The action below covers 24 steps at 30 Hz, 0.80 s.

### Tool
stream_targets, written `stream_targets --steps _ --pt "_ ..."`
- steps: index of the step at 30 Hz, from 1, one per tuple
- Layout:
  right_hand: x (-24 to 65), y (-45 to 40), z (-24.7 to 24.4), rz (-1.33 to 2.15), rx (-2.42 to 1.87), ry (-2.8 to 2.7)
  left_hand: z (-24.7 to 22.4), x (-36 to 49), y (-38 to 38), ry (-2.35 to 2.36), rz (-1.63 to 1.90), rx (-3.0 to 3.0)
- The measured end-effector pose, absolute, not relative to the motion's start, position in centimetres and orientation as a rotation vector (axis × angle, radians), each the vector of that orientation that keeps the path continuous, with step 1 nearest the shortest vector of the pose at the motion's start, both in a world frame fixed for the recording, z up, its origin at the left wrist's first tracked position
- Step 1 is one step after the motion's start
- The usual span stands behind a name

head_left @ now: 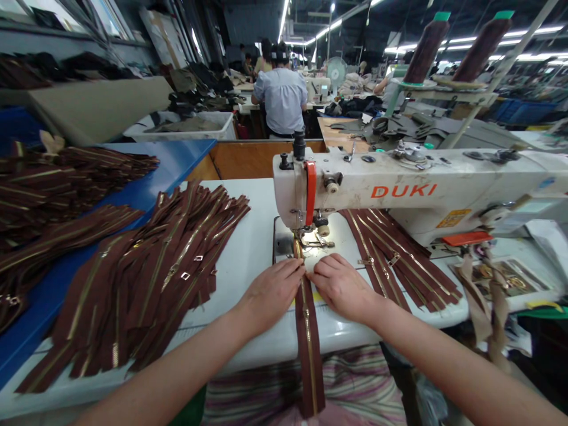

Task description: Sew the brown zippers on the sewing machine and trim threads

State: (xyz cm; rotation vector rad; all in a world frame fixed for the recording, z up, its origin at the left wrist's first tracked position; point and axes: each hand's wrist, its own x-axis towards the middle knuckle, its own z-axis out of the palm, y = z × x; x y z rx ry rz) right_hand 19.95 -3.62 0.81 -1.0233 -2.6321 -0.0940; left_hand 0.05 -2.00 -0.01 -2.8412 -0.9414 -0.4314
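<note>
A brown zipper (306,343) with gold teeth runs from under the sewing machine's (337,189) presser foot down over the table edge toward my lap. My left hand (273,293) presses its bent fingers on the zipper's left side, just in front of the foot. On the other side my right hand (339,287) has its fingers curled together, the tips at the zipper's right edge. The metal slider (306,313) sits a little below both hands. What lies under the right fingertips is hidden.
Left of the machine lies a pile of brown zippers (177,254), with more zippers (53,183) on a blue table (177,157). Several zippers (394,254) lie right, under the machine arm. A tray of small metal parts (510,278) stands farther right. A person (281,97) sits ahead.
</note>
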Motion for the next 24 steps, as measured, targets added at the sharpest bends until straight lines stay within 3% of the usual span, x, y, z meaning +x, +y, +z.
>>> stream_targets --steps 16,24 --pt "19.4 -1.9 0.6 -0.080 -1.113 -2.582 -0.5 0.3 -0.1 -1.010 -0.493 -2.839" --pt "19.7 -0.3 0.2 0.183 -1.200 -2.184 -0.4 0.4 -0.2 -1.005 -0.482 -2.832"
